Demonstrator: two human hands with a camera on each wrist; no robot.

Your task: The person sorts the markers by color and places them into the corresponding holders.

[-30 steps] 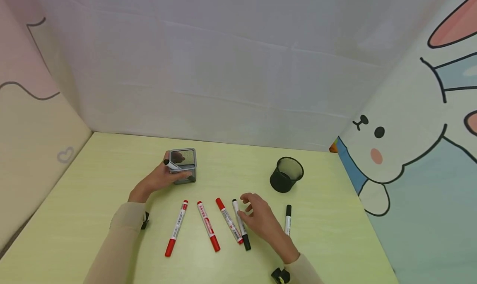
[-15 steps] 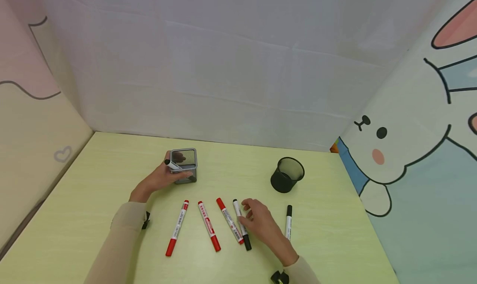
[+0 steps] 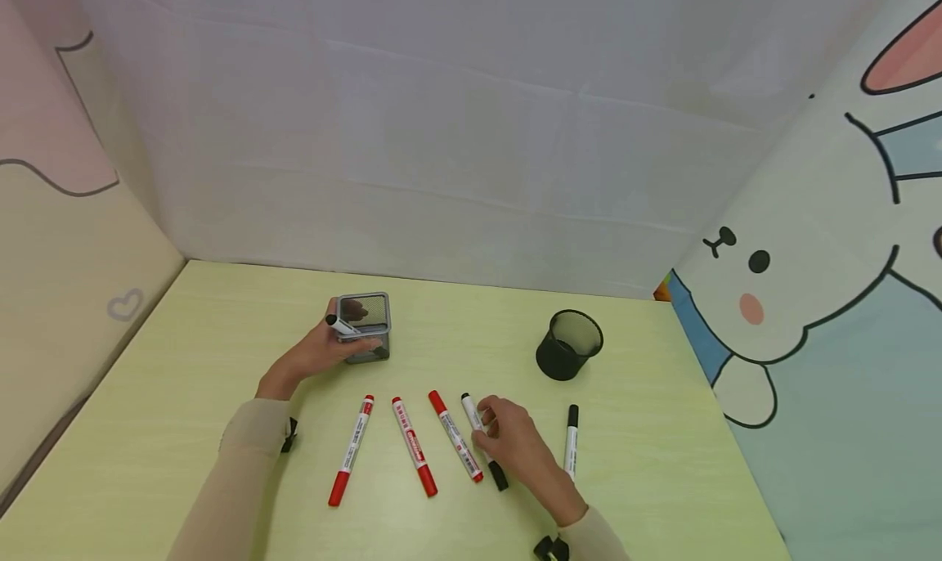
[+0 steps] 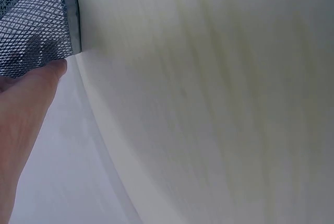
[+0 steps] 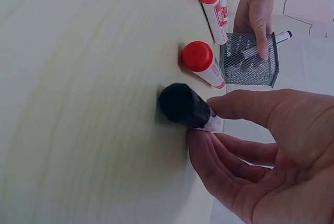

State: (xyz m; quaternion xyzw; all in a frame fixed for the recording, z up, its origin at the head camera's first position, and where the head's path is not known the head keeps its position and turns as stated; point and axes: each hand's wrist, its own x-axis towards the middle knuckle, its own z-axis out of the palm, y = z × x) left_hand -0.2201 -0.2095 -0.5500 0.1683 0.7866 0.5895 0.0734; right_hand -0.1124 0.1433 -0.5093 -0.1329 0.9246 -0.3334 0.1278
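My left hand [image 3: 319, 350] grips a grey mesh pen holder [image 3: 377, 347] at the back left, its thumb along the near side. One black-capped marker [image 3: 340, 325] leans inside, its cap over the rim; the mesh wall [image 4: 39, 23] fills the left wrist view's corner. My right hand [image 3: 517, 442] pinches a white marker with black cap [image 5: 182, 104] between thumb and fingers, low over the table. Just left of it lies a red marker [image 3: 455, 436], with two more, a red marker [image 3: 414, 446] and another red marker [image 3: 351, 451], farther left.
A round black mesh pen cup [image 3: 562, 356] stands at the back right of the pale yellow table [image 3: 677, 463]. Another black-capped marker [image 3: 571, 442] lies right of my right hand, partly hidden by the forearm. A white curtain [image 3: 441, 136] hangs behind the table.
My right fingers have closed onto the black-capped marker, and its capped end has swung a little to the right, away from the red marker. The left hand has stayed on the pen holder.
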